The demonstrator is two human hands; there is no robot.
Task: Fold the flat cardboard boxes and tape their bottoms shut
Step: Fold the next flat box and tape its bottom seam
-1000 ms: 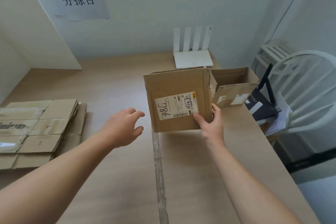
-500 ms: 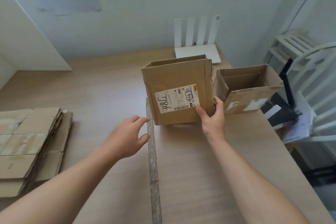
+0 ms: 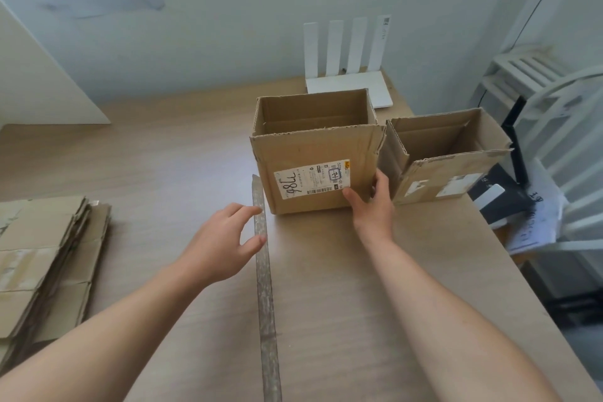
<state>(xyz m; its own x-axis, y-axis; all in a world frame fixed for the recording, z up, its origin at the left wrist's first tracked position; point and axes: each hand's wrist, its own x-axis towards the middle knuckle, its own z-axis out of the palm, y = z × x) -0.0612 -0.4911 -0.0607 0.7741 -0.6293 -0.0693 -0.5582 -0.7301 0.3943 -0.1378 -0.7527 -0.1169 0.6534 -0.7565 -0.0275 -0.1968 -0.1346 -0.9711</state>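
An erected cardboard box (image 3: 313,147) with a white shipping label stands upright on the table, its top open. My right hand (image 3: 370,202) grips its lower right corner, thumb on the labelled front and fingers round the side. My left hand (image 3: 225,240) hovers open over the table, just left of the box and holding nothing. A second erected box (image 3: 447,153) stands right beside the first. A stack of flat cardboard boxes (image 3: 42,258) lies at the left edge.
A strip of clear tape (image 3: 266,287) covers the seam of the wooden table (image 3: 163,173). A white router (image 3: 349,75) stands by the back wall. Off the right edge are white plastic chairs (image 3: 561,127) and a black device on papers (image 3: 509,192).
The box has come down to stand on the table next to the second box, and its open top now shows. My left hand stayed open beside it.
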